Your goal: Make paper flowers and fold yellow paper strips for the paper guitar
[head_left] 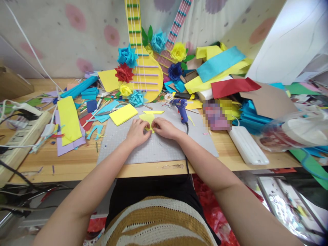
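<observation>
Both of my hands rest on a grey cutting mat (164,150) and pinch the same small yellow foam piece (147,118). My left hand (136,132) has its fingers curled onto the piece's left side. My right hand (164,127) grips its right side, fingertips pressed together. The lower part of the piece is hidden between my fingers. A yellow foam rectangle (123,114) lies just left of my hands, and a thin yellow strip (153,111) lies behind the piece.
A blue glue gun (181,108) stands on the mat behind my right hand, cord trailing toward me. Scissors (110,110), foam scraps, paper flowers and a yellow paper guitar (146,73) crowd the back. A power strip (20,131) sits left, a white box (247,145) right.
</observation>
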A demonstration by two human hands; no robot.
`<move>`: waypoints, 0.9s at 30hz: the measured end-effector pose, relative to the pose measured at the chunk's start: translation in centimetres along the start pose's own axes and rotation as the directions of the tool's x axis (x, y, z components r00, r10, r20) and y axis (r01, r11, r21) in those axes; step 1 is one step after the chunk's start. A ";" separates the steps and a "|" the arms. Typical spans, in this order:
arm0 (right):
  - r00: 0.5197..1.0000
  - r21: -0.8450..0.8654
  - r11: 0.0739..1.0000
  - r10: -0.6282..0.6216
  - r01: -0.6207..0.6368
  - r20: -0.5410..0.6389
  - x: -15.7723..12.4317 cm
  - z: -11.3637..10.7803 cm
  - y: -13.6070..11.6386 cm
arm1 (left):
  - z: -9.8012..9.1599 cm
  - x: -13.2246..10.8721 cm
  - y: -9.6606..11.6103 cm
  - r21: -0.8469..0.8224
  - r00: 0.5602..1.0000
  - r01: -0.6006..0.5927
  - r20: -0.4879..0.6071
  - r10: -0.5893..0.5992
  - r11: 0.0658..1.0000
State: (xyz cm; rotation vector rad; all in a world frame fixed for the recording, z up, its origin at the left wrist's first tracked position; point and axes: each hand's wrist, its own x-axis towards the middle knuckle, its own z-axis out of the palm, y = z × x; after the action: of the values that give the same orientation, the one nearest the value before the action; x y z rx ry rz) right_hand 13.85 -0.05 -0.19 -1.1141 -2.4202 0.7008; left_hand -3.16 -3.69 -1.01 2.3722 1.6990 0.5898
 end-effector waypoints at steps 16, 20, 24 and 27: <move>1.000 0.003 1.000 -0.003 0.003 0.019 0.0 -0.2 -0.1 | -0.4 0.2 0.2 -0.033 0.999 0.011 0.046 -0.009 0.999; 1.000 -0.014 1.000 -0.009 0.010 0.012 -0.1 -0.2 -0.3 | -0.2 0.3 -0.1 -0.043 0.999 0.015 0.034 -0.013 0.999; 1.000 -0.048 0.999 -0.024 0.024 0.009 -0.1 0.0 -0.2 | -0.2 0.4 -0.2 -0.050 0.999 0.018 0.031 -0.016 0.999; 0.999 -0.061 0.998 -0.032 0.033 0.016 -0.2 0.0 -0.2 | -0.2 0.4 -0.2 -0.055 0.999 0.028 0.035 -0.026 0.998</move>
State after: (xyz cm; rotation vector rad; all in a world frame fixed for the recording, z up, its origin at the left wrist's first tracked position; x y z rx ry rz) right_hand 13.87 -0.31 -0.09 -1.0943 -2.4821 0.6306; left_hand -3.31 -3.30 -0.78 2.3049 1.6752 0.5812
